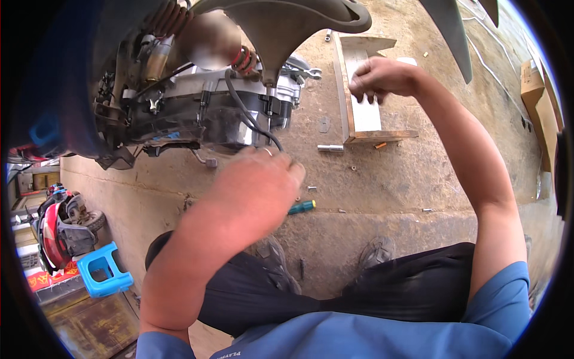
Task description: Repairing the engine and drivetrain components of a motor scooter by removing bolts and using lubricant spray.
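Note:
My left hand [260, 179], smeared by motion, is closed just below a scooter's engine [239, 122]. A black hose [242, 107] bends down over the engine cover, and its lower end meets my fingers; the grip itself is partly hidden. To the right, my right hand [382, 78] hovers over a wooden box [345, 90] with a white panel [366, 116]. Its fingers point down, bent and apart, with nothing visible in them. On the ground beside my left hand lies a green screwdriver handle [303, 207] with a yellow end.
A metal socket [330, 148] and several small bolts lie on the concrete. Above the engine hangs a dark plastic fender [287, 27]. A blue stool [104, 272] and a red scooter part [52, 236] stand at left. A cardboard box [535, 93] is at far right.

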